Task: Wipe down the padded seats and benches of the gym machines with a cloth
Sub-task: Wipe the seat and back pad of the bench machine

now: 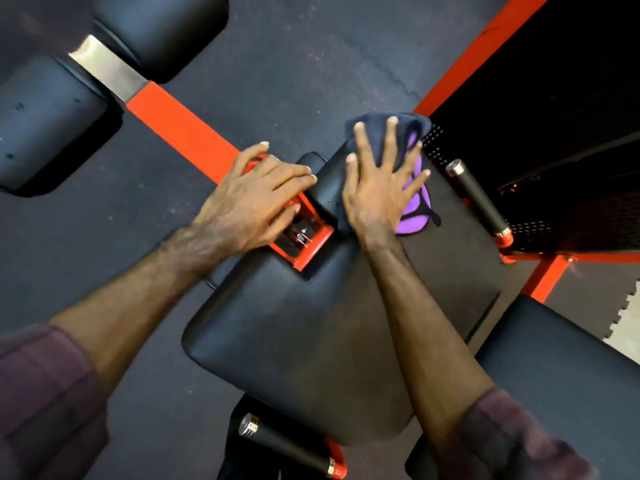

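Seat pad (311,341) nearest me; right hand (377,188), fingers spread flat, presses cloth (415,202) at 1 o'clock; left hand (252,202), fingers straight, rests on red bracket (308,247)

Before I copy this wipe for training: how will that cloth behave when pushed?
The cloth looks floppy: it lies bunched in folds under the right hand. It probably slides easily on the smooth padded seat, and would likely drape if lifted.

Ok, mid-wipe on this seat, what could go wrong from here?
The left hand rests on the red bracket in the seat's notch; fingers could catch on its hardware. The right hand presses the cloth near the seat edge, so it may slide off. The cloth is bunched, so patches might be missed.
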Demonstrator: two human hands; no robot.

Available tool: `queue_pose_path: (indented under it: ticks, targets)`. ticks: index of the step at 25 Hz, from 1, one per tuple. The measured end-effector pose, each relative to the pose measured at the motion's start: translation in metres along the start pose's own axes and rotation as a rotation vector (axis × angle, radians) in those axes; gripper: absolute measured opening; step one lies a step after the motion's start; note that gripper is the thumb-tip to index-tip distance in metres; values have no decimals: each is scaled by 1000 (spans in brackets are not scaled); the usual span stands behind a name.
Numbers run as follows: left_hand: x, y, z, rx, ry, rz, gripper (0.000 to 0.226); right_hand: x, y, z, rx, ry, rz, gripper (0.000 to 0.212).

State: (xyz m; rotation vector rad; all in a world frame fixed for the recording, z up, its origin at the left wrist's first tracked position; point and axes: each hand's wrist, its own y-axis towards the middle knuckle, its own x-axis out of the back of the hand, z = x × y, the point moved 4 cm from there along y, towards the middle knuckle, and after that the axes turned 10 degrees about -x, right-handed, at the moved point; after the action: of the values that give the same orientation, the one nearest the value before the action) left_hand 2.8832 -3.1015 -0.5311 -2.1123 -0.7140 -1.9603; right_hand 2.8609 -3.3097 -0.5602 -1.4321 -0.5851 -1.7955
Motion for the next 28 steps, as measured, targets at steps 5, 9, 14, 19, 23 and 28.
queue_pose_path:
  ticks: [5, 9, 14, 19, 23, 28]
  targets:
    - [-7, -5, 26, 195, -59, 40, 66, 5, -71, -47, 484, -183, 81, 54]
    - [-11, -6, 30, 250, -91, 2, 61, -6, -39, 0, 390, -204, 38, 49]
    - [-7, 13, 37, 333, -88, 71, 42, -5, -19, 25, 664, -317, 80, 45]
    - [-11, 13, 38, 367, -63, 70, 35, 4, 6, 18, 832, -399, 182, 50]
    - [-12, 12, 42, 360, -62, 89, 34, -2, 77, 61, 626, -653, 206, 58]
    - [-13, 10, 41, 352, -80, 47, 30, -14, 26, 64, 944, -658, 389, 56]
